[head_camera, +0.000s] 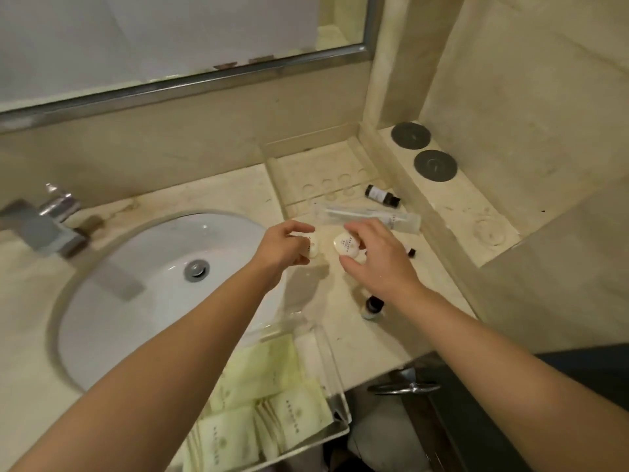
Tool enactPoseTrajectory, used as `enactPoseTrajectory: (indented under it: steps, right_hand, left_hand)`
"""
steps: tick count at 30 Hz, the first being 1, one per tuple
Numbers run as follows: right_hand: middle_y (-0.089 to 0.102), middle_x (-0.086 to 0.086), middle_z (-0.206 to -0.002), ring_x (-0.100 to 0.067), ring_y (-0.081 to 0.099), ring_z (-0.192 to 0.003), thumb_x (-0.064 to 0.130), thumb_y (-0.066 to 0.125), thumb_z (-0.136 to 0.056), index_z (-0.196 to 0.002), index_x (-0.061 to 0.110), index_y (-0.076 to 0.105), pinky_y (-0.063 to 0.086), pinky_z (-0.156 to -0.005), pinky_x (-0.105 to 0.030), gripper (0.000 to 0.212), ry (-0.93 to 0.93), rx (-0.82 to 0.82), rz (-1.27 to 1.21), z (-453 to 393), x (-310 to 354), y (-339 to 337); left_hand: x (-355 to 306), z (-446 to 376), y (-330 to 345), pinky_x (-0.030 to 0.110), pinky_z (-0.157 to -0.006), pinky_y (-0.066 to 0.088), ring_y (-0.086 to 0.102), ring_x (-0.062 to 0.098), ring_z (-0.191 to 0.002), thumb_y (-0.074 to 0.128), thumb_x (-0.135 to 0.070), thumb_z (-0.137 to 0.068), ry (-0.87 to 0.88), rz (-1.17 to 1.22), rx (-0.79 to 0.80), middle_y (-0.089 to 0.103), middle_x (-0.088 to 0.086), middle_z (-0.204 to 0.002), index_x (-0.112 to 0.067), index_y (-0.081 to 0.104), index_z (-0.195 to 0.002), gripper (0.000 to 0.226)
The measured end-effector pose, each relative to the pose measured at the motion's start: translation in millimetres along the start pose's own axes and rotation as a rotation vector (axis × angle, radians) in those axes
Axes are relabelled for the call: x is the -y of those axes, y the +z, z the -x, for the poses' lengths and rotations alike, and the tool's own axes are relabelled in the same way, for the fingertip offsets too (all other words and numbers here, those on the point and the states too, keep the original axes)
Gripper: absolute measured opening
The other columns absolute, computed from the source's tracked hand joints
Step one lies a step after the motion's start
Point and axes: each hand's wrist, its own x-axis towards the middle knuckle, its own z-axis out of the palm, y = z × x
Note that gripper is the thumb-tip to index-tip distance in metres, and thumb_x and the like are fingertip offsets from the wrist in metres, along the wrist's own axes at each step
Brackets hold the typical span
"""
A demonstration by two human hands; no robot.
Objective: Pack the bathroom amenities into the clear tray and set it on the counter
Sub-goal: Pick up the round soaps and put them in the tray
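Holding one wrapped round soap apiece, the hands sit side by side over the bench just right of the sink. The left hand has its fingers and thumb curled round the left soap; the right hand pinches the right soap between thumb below and fingers above. The two soaps lie close together but not touching.

What the coming move turns on, as I judge it, is where the clear tray lies from those hands: at about 6 o'clock, straight back toward the person, at the near edge of the bench with one corner seeming to overhang it. Its long axis runs roughly 12 to 6, slightly tilted toward 11. The left forearm passes directly above its far end, so the left hand is the nearer of the two; the right hand would have to cross toward 7 o'clock to reach it. Pale green sachets already fill its near half, leaving the far end as the likely spot for the soaps.

Other amenities are not yet packed. A dark bottle lies on its side at 1 o'clock from the hands, a long clear-wrapped toothbrush packet lies crosswise at 12 to 1 o'clock just beyond the right fingers, a small dark cap shows at 3 o'clock, and another small bottle stands under the right wrist at 5 o'clock.
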Motion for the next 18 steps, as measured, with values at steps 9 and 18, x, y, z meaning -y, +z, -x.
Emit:
enactPoseTrajectory:
  steps: [9, 18]
  right_hand:
    - [0.048, 0.001, -0.117, -0.017, 0.052, -0.103, 0.026, 0.066, -0.082, -0.124, 0.017, 0.053, 0.044, -0.089, -0.030, 0.045, -0.105, 0.464, 0.123, 60.6, 52.1, 58.3]
    - [0.051, -0.004, -0.111, -0.023, 0.048, -0.100, 0.027, 0.059, -0.086, -0.113, 0.016, 0.058, 0.040, -0.079, -0.033, 0.029, -0.224, 0.434, 0.456, 91.0, 42.2, 86.0]
  left_hand:
    - [61.5, 59.4, -48.1, 0.042, -0.086, 0.054, 0.061, 0.023, -0.080, 0.070, 0.008, -0.073, 0.033, -0.272, -0.003, 0.058, 0.009, -0.104, -0.014, 0.061, -0.114, 0.047]
    - [98.9, 88.6, -53.0, 0.039, -0.089, 0.054, 0.063, 0.025, -0.102, 0.073, 0.003, -0.071, 0.074, -0.498, 0.064, 0.063, 0.007, -0.114, -0.011, 0.058, -0.120, 0.053]
